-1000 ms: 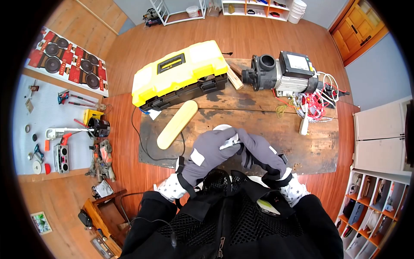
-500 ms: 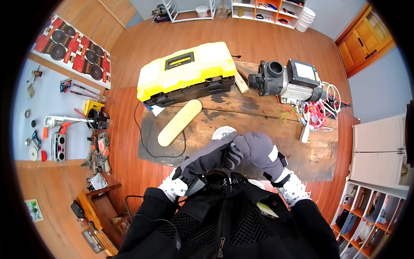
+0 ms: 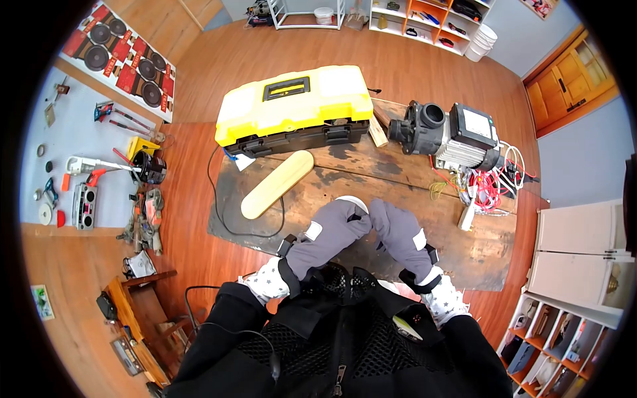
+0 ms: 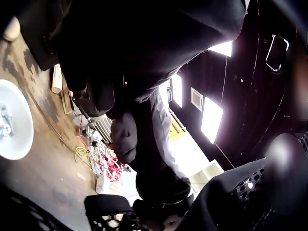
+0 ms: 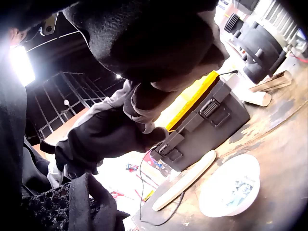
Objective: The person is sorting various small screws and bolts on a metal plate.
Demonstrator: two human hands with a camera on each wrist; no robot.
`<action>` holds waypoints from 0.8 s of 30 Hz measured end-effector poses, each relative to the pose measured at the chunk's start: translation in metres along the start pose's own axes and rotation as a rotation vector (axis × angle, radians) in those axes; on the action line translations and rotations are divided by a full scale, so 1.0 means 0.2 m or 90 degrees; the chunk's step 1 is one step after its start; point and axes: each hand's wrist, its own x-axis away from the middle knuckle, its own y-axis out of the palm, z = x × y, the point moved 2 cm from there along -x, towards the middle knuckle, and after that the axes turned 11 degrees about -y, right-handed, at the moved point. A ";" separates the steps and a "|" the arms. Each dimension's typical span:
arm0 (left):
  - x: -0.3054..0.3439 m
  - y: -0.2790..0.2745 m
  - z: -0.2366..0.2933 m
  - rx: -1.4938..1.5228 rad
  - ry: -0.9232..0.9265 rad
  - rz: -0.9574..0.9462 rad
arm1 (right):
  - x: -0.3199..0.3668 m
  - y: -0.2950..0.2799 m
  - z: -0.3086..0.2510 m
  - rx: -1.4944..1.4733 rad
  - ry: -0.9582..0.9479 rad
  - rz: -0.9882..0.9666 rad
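A white bowl [image 5: 207, 192] with small metal fasteners [image 5: 239, 191] in it stands on the wooden table. Both hands wear grey gloves and meet close above the bowl's near side in the head view, hiding most of it. My left hand [image 3: 337, 229] comes in from the left, its back toward the camera. Opposite it is my right hand [image 3: 393, 229], fingers bent down and inward; the left wrist view shows its fingers [image 4: 124, 137] curled. The hands themselves cover whatever lies between their fingertips, so I cannot tell what they hold.
A yellow and black toolbox [image 3: 295, 109] stands at the back left of the table [image 3: 464, 259]. A rounded wooden board [image 3: 277, 184] and a black cable [image 3: 245, 233] lie before it. Wood pieces [image 3: 378, 132], a pump [image 3: 451, 136] and tangled wires [image 3: 488, 189] are at the right.
The hands stay together near the bowl but have turned, now covering the small metallic thing that showed between the fingers half a second ago. The head view has shifted slightly.
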 end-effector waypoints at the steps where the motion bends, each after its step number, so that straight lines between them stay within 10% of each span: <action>1: 0.01 -0.01 0.01 -0.027 0.071 0.038 | -0.01 -0.01 0.00 0.000 -0.007 -0.005; 10: 0.04 -0.06 0.04 -0.297 0.319 0.207 | -0.03 0.00 -0.07 -0.316 0.269 -0.022; 12: 0.06 -0.06 0.04 -0.354 0.340 0.226 | -0.06 -0.05 -0.14 -0.510 0.489 0.001; 24: -0.02 -0.13 -0.05 -0.500 0.629 0.333 | 0.00 0.10 -0.05 -0.683 0.646 -0.018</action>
